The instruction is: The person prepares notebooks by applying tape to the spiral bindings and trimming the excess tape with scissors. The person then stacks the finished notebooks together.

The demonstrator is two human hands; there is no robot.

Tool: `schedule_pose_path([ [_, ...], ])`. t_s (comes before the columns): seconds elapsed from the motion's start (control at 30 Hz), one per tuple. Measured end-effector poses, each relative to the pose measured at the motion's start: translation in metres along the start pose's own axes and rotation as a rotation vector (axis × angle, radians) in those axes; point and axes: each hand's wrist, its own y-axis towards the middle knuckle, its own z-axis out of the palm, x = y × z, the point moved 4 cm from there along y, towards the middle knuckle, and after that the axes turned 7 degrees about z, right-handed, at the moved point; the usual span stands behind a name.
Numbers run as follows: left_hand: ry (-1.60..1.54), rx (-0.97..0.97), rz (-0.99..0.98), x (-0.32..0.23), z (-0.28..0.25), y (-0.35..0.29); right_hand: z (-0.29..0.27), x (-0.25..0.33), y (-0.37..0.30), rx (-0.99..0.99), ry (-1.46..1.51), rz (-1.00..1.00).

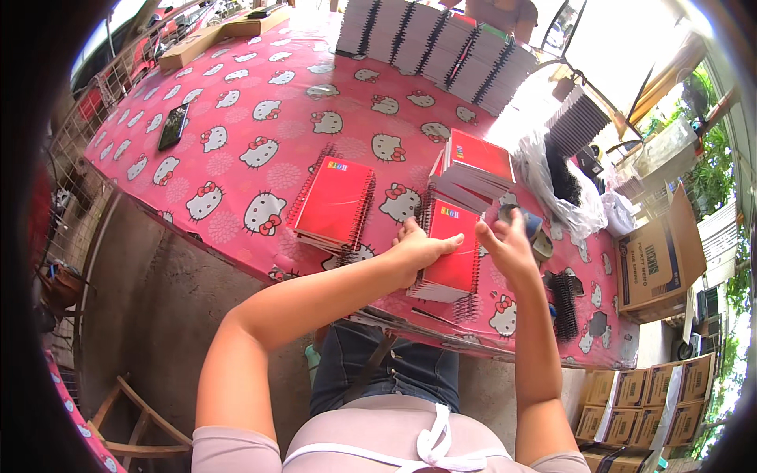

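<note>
A stack of red-covered spiral notebooks (456, 272) lies on the table in front of me. My left hand (424, 251) rests at its left side, thumb stretched over the top cover and fingers apart from it near the black spiral edge. Just off the stack's right side is my right hand (509, 243), its thumb and fingers spread with nothing between them. Behind this stack, another pile of red notebooks (479, 162) sits fanned and slightly uneven. Further left lies a third red notebook stack (335, 201), with spirals showing on both sides.
A pink cartoon-print cloth (296, 118) covers the table. A phone (173, 127) lies at left; a row of large spiral-bound books (430, 49) stands at the far edge, near another person (505, 14). Right are a plastic bag (552, 185), black spiral coils (565, 307) and an open carton (662, 256).
</note>
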Motion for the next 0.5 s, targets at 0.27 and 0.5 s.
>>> schedule_pose_path([
  [0.27,0.252,-0.216,0.866,-0.073,-0.093,-0.087,0.068,0.067,-0.078,0.118,0.562,-0.370],
  [0.5,-0.165,-0.133,0.071,-0.024,-0.197,-0.011,0.191,0.045,-0.047,0.446,0.741,0.297],
])
